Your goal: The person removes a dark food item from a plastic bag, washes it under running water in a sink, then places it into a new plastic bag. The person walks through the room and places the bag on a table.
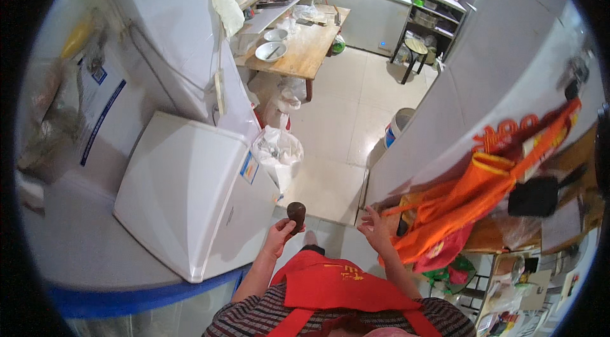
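Observation:
My left hand (pixel 281 234) grips a dark brown rounded object (pixel 296 217), broad at the top, too unclear to name exactly; the hand is just right of a white box-shaped appliance (pixel 190 194). My right hand (pixel 374 229) is raised with its fingers apart and holds nothing. It is near the hanging orange apron straps and cloth (pixel 457 208). A red apron (pixel 338 284) covers my front over a striped top. Past my hands, on the floor, is a bin with a white liner (pixel 279 153).
A wooden table (pixel 310 58) with white bowls (pixel 270 52) stands beyond the doorway. A round stool (pixel 416 47) and a metal rack (pixel 431 17) are farther back. A bucket (pixel 398 127) sits by the right wall, and a black pan (pixel 533 196) is at the right.

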### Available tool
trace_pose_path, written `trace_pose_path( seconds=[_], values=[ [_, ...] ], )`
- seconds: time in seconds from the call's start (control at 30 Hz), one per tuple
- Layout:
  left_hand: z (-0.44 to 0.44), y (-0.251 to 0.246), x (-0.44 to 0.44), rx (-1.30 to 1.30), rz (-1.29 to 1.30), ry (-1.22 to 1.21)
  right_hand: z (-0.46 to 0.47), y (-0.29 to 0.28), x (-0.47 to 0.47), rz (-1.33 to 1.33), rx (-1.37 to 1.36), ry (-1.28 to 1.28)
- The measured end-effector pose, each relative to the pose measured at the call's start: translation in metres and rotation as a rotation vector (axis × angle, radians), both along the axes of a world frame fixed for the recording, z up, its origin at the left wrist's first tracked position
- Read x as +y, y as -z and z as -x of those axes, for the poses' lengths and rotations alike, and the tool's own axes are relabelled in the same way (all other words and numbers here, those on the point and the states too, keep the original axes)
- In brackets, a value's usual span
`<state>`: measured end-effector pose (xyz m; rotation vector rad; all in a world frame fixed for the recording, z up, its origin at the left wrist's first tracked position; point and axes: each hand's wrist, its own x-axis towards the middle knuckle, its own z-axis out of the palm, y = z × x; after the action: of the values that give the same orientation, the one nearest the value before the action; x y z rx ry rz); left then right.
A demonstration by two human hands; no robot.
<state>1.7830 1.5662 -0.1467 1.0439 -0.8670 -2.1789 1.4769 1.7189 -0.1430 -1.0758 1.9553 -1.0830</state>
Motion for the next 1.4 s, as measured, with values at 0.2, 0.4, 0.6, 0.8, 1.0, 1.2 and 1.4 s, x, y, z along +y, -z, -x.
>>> trace_pose_path(
  seconds=[0.2, 0.4, 0.6, 0.8, 1.0, 1.2, 1.4],
  values=[
    [0.094, -0.01, -0.109, 0.013, 0.05, 0.194, 0.048, -0.008, -0.076, 0.023, -0.234, 0.164],
    [0.187, 0.003, -0.178, 0.079, 0.025, 0.302, 0.1, -0.015, -0.144, -0.052, -0.626, 0.306],
    [0.233, -0.007, -0.233, 0.088, -0.031, 0.233, 0.17, -0.021, -0.255, -0.081, -0.196, 0.042],
    [0.259, -0.097, -0.283, 0.266, -0.066, 0.154, 0.218, -0.066, -0.37, -0.1, -0.751, -0.239],
    [0.327, -0.143, -0.324, 0.509, 0.123, 0.284, 0.211, -0.091, -0.44, -0.158, -1.539, -0.417],
    [0.371, -0.142, -0.376, 0.254, 0.296, 0.326, 0.241, -0.123, -0.478, -0.056, -1.765, -0.342],
    [0.385, -0.111, -0.455, 0.248, 0.061, 0.171, 0.376, -0.139, -0.505, 0.461, -1.63, 0.046]
  ],
)
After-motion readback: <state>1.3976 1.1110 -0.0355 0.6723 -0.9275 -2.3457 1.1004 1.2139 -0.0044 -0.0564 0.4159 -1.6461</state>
